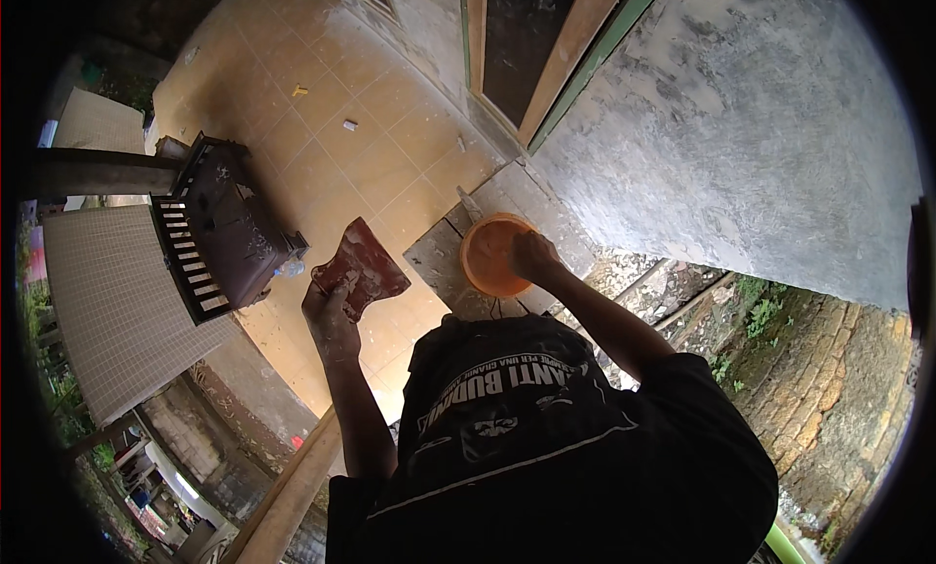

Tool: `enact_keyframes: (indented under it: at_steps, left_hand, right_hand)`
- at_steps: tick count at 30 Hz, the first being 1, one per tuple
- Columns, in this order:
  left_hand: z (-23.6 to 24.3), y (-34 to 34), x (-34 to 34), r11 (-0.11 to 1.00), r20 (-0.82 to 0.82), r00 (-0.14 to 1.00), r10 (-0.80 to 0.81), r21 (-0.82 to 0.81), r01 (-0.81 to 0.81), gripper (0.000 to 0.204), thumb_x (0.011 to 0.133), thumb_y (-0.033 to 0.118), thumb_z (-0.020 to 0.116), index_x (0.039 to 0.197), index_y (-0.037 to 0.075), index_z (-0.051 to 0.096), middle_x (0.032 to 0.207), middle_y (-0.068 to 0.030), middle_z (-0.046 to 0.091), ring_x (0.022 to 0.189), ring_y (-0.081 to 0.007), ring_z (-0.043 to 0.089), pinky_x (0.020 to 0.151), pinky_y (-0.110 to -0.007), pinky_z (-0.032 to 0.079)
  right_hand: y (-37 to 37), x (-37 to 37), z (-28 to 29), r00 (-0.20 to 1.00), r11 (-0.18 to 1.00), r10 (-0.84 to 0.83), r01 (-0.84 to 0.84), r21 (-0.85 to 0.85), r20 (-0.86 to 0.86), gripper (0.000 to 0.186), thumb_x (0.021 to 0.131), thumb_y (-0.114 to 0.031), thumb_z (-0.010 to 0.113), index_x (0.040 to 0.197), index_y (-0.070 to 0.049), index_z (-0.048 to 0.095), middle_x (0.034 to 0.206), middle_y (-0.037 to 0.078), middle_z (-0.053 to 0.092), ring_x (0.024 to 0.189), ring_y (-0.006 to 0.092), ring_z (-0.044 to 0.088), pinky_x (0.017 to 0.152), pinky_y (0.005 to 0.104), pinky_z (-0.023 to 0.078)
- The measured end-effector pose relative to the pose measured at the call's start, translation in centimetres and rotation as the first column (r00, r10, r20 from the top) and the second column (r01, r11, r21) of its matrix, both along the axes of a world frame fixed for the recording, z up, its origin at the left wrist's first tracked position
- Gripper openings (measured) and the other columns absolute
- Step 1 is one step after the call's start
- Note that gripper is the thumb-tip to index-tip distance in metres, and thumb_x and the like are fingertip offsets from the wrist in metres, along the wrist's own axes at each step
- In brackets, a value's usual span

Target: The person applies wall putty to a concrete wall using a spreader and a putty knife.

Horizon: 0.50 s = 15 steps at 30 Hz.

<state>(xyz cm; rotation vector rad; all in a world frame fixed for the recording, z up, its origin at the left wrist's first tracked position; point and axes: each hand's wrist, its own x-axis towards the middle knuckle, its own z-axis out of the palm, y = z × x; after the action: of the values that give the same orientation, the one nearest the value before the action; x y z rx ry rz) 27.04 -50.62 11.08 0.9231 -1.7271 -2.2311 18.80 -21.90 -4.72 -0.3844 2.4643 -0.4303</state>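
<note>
My left hand (331, 315) is closed around the lower edge of a flat, reddish-brown piece (361, 269) with flared corners. Pale smears mark its face; its exact kind does not show clearly. To the right, my right hand (534, 257) is closed at the right side of a round orange bucket (487, 234), reaching over its rim. What those fingers hold is hidden. The bucket rests on grey boards (436, 255) in front of me. Beside its far left rim, a narrow greyish tool (469, 201) lies on the boards.
A dark slatted chair (226, 223) stands at left on the tan tiled floor (322, 116). Small scraps, one a yellow piece (299, 91), lie farther off. The grey plastered wall (741, 125) rises at right, next to a wooden door frame (546, 86). Rubble (663, 291) lies below it.
</note>
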Motion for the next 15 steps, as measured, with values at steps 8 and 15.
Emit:
enact_keyframes:
  at_steps: [8,15]
  left_hand:
    - [-0.5,-0.1,0.5,1.0,-0.004,1.0,-0.001,-0.028,0.001,0.027,0.076,-0.003,0.051,0.101,-0.008,0.057,0.098,-0.0139,0.061,0.088,-0.0196,0.061,0.078,-0.03,0.054]
    - [-0.1,-0.1,0.4,1.0,0.001,1.0,-0.01,-0.027,0.01,0.031,0.076,-0.002,0.049,0.105,-0.008,0.056,0.099,-0.0138,0.061,0.089,-0.0193,0.06,0.078,-0.03,0.054]
  right_hand:
    - [-1.3,2.6,-5.2,0.985,0.917,-0.17,0.149,-0.369,-0.026,0.024,0.084,-0.019,0.056,0.091,0.003,0.064,0.082,0.019,0.066,0.078,0.0378,0.065,0.08,0.0453,0.05]
    - [-0.1,0.5,-4.6,0.982,0.994,-0.009,-0.011,-0.105,-0.187,0.021,0.084,-0.017,0.055,0.094,0.0,0.064,0.081,0.019,0.065,0.075,0.0341,0.066,0.066,0.0448,0.054]
